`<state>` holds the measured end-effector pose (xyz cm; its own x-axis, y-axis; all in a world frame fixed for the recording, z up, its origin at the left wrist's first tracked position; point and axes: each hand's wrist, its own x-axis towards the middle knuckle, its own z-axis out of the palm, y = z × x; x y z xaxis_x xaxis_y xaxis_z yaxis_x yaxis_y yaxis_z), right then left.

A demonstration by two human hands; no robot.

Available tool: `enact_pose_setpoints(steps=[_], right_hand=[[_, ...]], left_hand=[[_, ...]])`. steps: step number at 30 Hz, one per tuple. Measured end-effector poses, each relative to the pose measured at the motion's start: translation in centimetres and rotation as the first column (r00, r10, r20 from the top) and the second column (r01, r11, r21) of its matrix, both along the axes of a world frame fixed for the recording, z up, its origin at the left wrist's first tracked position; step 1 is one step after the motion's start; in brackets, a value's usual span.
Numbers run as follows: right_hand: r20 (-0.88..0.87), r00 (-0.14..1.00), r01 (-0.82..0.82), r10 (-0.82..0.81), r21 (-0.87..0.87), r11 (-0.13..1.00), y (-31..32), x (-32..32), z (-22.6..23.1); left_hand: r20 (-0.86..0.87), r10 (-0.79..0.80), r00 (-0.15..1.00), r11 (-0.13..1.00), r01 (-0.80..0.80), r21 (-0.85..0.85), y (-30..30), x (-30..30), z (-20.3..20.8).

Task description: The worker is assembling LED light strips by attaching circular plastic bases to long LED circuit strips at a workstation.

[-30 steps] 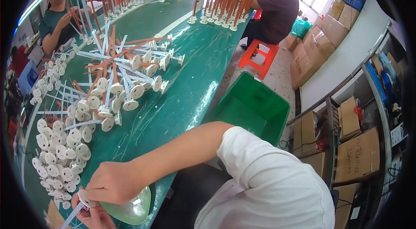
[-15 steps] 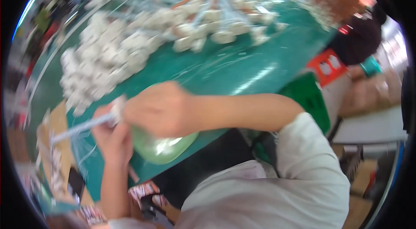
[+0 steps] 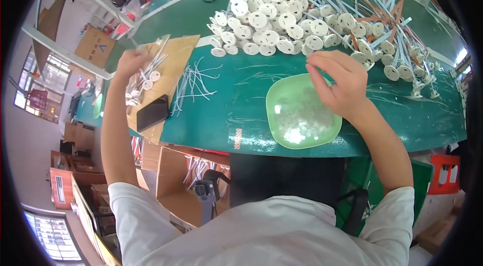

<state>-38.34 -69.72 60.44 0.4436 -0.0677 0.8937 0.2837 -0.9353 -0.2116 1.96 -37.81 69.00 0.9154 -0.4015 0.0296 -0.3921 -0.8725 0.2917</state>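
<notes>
At the left, my left hand [image 3: 132, 63] is over a piece of brown cardboard [image 3: 182, 49], its fingers curled in. A faint blurred streak shows by its fingertips, and what they hold, if anything, cannot be made out. Beside it on the cardboard lie white round caps on thin stems [image 3: 149, 81]. My right hand [image 3: 344, 82] hovers over the far right rim of a green bowl [image 3: 276, 130]. Its thumb and forefinger are slightly apart, with nothing visible between them. Just beyond the fingertips is a heap of white slotted discs [image 3: 269, 19], several with flat strips attached.
A dark phone [image 3: 153, 113] rests on the cardboard's near end, next to loose white ties [image 3: 193, 85]. More strips with discs [image 3: 397, 39] are bunched at the far right of the green table [image 3: 236, 100]. Below the table edge stands an open carton [image 3: 171, 178].
My hands were together around a white disc with a pale strip. Now they are apart, the left over the cardboard and the right by the heap. My view has swung left.
</notes>
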Motion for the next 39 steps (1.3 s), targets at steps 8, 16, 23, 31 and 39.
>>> enact_pose_setpoints(steps=[8, 16, 23, 31, 39], right_hand=[[-0.068, 0.996, -0.06, 0.059, -0.013, 0.998, 0.1, 0.1, -0.4], [-0.062, 0.997, -0.034, 0.035, 0.005, 0.999, -0.5, 0.3, -0.6], [-0.042, 0.998, -0.052, 0.052, 0.014, 0.999, -0.7, 0.3, -0.7], [-0.038, 0.999, 0.008, -0.005, 0.066, 0.998, -1.3, 0.4, 0.6], [-0.117, 0.965, 0.191, -0.234, -0.298, 0.935, -7.7, 8.5, 8.1]], left_hand=[[0.267, 0.135, 0.954, 0.924, -0.219, 0.315, 7.0, 2.2, -3.5], [0.512, -0.43, 0.743, 0.896, 0.285, 0.34, 0.4, -2.8, -9.1], [0.416, -0.459, 0.785, 0.887, 0.374, 0.271, 4.0, -1.2, -8.1], [0.506, -0.348, 0.789, 0.667, 0.588, -0.457, -9.0, -12.4, -6.8], [0.241, -0.664, 0.708, 0.274, 0.53, -0.803, -20.9, -21.8, -10.9]])
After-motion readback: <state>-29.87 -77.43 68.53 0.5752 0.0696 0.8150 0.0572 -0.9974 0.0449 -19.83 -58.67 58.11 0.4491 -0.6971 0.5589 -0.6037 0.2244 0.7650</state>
